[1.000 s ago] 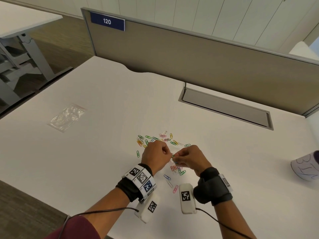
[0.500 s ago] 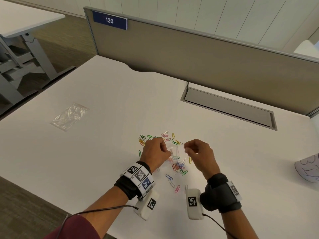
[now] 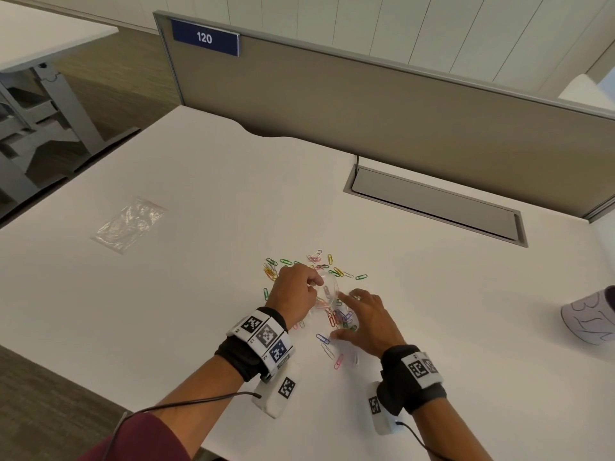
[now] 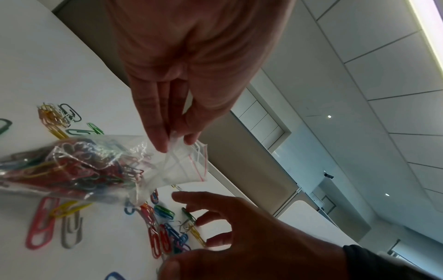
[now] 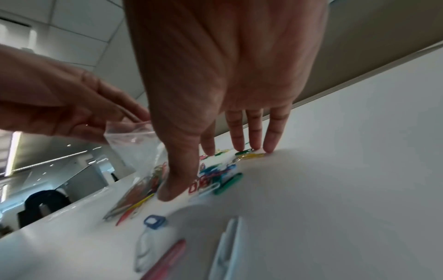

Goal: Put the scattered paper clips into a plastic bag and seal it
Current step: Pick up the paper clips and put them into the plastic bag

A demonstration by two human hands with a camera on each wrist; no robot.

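Note:
My left hand (image 3: 299,291) (image 4: 177,140) pinches the top edge of a small clear zip bag (image 4: 79,166) (image 3: 327,294) (image 5: 134,144) that holds several coloured paper clips. The bag's mouth with its red line faces the right hand. My right hand (image 3: 362,317) (image 5: 215,151) is spread flat, fingertips (image 5: 254,145) and thumb pressing on a cluster of loose paper clips (image 3: 339,319) (image 5: 215,176) (image 4: 167,235) on the white desk (image 3: 166,311). More clips (image 3: 316,264) lie scattered beyond the hands, and a few (image 3: 332,354) nearer me.
A second clear plastic bag (image 3: 128,224) lies flat at the desk's left. A grey partition (image 3: 399,111) and a cable tray slot (image 3: 432,207) bound the far side. A white object with drawn lines (image 3: 589,317) sits at the right edge.
The right hand let go of the bag's mouth, dropped to the desk and spread over the loose clips. The left hand keeps holding the bag.

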